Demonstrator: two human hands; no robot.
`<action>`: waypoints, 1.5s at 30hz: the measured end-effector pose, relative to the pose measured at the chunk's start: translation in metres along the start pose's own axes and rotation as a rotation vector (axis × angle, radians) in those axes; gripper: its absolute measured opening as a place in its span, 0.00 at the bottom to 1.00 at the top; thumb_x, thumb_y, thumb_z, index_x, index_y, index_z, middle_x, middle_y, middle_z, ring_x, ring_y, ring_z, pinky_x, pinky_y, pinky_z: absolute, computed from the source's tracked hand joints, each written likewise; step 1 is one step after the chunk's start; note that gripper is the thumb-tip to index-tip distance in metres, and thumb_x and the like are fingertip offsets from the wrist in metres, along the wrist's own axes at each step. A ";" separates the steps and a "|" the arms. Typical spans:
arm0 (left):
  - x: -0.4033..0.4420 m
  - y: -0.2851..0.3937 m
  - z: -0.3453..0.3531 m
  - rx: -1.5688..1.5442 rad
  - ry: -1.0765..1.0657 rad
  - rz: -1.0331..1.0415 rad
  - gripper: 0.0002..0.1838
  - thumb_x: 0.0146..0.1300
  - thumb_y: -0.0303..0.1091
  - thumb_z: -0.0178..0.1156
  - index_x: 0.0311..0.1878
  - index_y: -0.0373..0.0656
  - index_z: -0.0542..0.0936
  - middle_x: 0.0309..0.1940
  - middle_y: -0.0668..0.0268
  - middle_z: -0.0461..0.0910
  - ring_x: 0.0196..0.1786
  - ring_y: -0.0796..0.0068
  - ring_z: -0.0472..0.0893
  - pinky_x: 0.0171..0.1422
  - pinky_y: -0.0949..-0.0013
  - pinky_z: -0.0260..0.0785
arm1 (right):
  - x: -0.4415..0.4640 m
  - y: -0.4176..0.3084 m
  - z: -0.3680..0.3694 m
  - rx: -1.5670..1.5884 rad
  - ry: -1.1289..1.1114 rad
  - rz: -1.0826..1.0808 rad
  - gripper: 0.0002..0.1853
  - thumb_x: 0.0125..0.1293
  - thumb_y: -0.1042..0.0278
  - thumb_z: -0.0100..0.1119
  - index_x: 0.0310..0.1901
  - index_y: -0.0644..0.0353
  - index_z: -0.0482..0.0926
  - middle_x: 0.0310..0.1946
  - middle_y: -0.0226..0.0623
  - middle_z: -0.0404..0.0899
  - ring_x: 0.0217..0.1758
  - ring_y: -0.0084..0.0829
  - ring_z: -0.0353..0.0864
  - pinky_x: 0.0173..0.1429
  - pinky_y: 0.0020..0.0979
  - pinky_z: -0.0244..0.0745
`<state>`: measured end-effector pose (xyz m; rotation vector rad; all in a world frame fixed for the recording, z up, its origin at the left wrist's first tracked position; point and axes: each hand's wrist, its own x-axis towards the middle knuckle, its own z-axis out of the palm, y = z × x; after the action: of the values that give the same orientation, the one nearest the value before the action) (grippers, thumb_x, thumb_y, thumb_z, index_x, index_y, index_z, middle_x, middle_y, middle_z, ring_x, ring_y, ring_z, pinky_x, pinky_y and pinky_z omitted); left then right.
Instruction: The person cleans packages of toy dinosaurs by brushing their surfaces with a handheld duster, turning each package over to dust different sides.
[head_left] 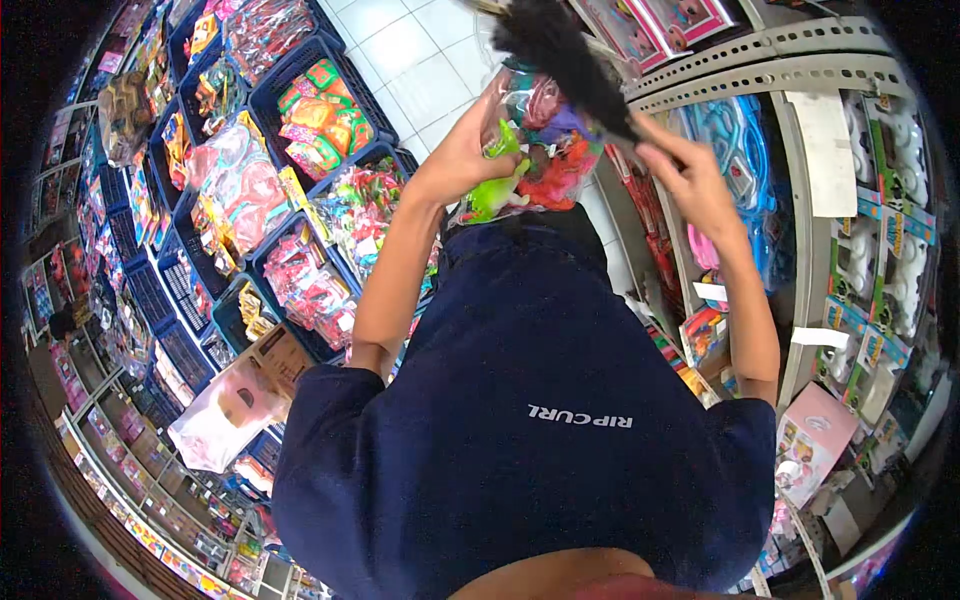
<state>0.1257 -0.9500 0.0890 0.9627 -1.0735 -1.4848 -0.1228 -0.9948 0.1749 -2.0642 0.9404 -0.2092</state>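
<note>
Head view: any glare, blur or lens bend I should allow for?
Head view: strong wide-angle distortion, with the shelf rails bowed and the corners black; bright glare on the floor tiles; the dark duster looks smeared, probably by motion; small highlights on the clear bag; shelves at the far left edge are dim and too small to read.

Dark blue plastic baskets (183, 352) in rows hold brightly coloured, plastic-wrapped goods (295, 275), including orange-and-green packets (325, 122). To the right, perforated metal shelving (822, 66) carries blue items in clear wrap (738, 150); whether they hang or stand is unclear.
</note>
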 end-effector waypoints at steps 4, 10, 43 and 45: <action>-0.003 -0.003 0.000 -0.087 0.056 -0.148 0.41 0.39 0.16 0.56 0.62 0.37 0.54 0.48 0.63 0.69 0.52 0.74 0.68 0.58 0.72 0.58 | -0.002 -0.002 0.000 -0.021 -0.197 0.056 0.20 0.57 0.70 0.50 0.53 0.61 0.68 0.48 0.42 0.72 0.50 0.31 0.73 0.56 0.28 0.62; 0.015 0.023 0.014 -0.672 0.185 -0.262 0.34 0.50 0.22 0.48 0.63 0.46 0.52 0.51 0.58 0.67 0.46 0.68 0.74 0.52 0.67 0.67 | -0.009 0.017 0.008 0.087 -0.025 -0.005 0.20 0.57 0.72 0.50 0.52 0.62 0.68 0.47 0.42 0.73 0.44 0.27 0.75 0.50 0.26 0.66; 0.020 0.005 -0.005 -0.867 0.272 0.057 0.14 0.64 0.39 0.43 0.50 0.44 0.65 0.36 0.61 0.74 0.38 0.69 0.76 0.41 0.66 0.70 | -0.036 0.037 0.094 0.391 0.437 0.135 0.05 0.54 0.75 0.53 0.30 0.66 0.75 0.18 0.27 0.70 0.20 0.16 0.65 0.24 0.20 0.60; 0.019 0.005 -0.005 -0.940 0.291 0.029 0.14 0.64 0.40 0.43 0.50 0.45 0.66 0.36 0.61 0.74 0.38 0.69 0.76 0.41 0.66 0.70 | -0.037 0.039 0.095 0.728 0.366 0.392 0.10 0.53 0.75 0.54 0.37 0.68 0.75 0.20 0.27 0.71 0.22 0.17 0.66 0.26 0.21 0.63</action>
<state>0.1290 -0.9698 0.0920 0.4495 -0.1086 -1.5185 -0.1273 -0.9240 0.0921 -1.1686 1.2392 -0.6289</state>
